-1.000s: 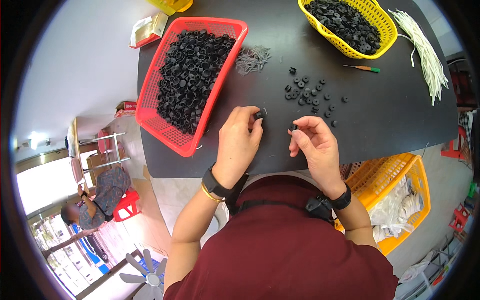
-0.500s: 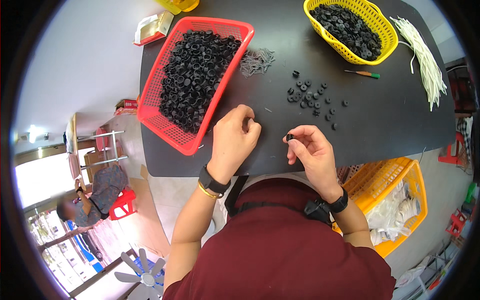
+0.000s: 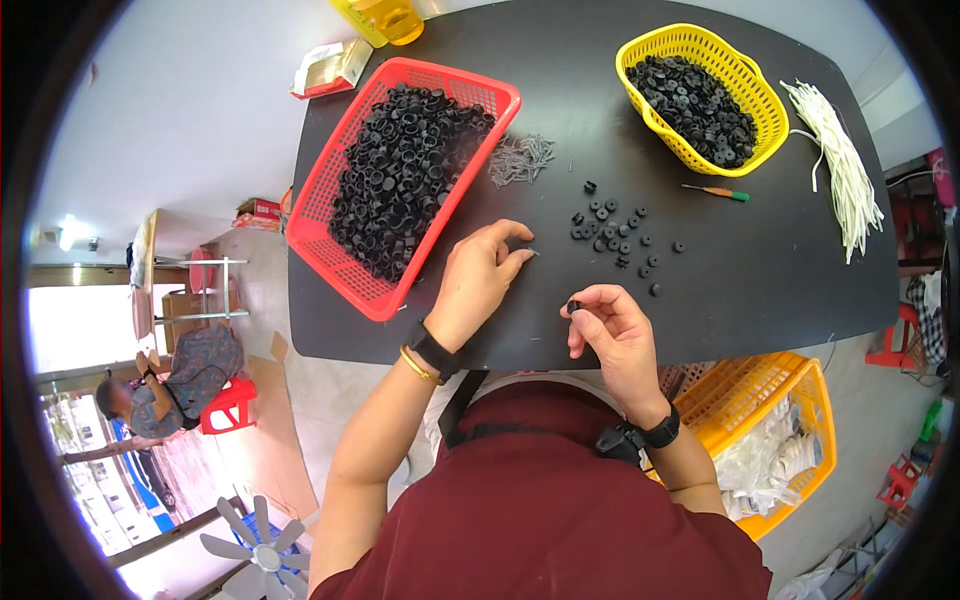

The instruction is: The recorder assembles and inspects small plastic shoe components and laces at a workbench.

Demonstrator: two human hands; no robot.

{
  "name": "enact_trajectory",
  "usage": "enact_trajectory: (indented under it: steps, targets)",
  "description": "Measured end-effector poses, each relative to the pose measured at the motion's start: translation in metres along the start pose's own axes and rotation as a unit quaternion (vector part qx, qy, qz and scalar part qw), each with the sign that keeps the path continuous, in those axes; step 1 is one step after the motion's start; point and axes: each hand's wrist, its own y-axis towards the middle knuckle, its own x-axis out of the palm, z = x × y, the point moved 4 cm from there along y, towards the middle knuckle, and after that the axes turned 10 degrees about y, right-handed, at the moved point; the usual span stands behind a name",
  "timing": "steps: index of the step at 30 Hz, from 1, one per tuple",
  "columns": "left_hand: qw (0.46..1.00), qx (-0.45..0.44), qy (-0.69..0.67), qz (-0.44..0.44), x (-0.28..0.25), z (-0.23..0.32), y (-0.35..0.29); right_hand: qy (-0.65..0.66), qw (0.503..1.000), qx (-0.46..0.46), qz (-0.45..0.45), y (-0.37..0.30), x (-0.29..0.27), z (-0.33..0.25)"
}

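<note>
Surroundings of the tabletop [image 3: 740,300]. Far left corner: an open, rectangular red-and-white cardboard box [image 3: 322,72] beside a rounded, translucent yellow container [image 3: 398,22]. Lower right: a rectangular, lattice-walled orange plastic crate [image 3: 826,435] holding crumpled whitish plastic bags [image 3: 762,455]. Left: a person [image 3: 205,372] in patterned grey clothing, seated on a red plastic stool [image 3: 232,405]; nearer, a grey-bladed fan [image 3: 266,557].
</note>
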Motion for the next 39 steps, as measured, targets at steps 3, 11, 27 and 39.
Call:
enact_trajectory:
  steps: [3,11,27,39]
  targets:
    - [0.999,0.013,0.040,0.000,0.004,0.003,0.002,-0.002,1.000,-0.003,-0.004,0.000,-0.001,0.001]
    - [0.990,0.012,-0.126,-0.061,-0.010,0.037,-0.046,0.068,0.997,0.025,0.013,0.003,-0.007,0.001]
    - [0.989,0.044,-0.108,-0.088,-0.030,0.049,-0.067,0.091,0.993,0.055,-0.046,-0.006,0.007,0.008]
    - [0.990,0.051,-0.087,-0.099,-0.032,0.047,-0.072,-0.089,0.992,-0.028,-0.087,-0.004,0.012,0.001]
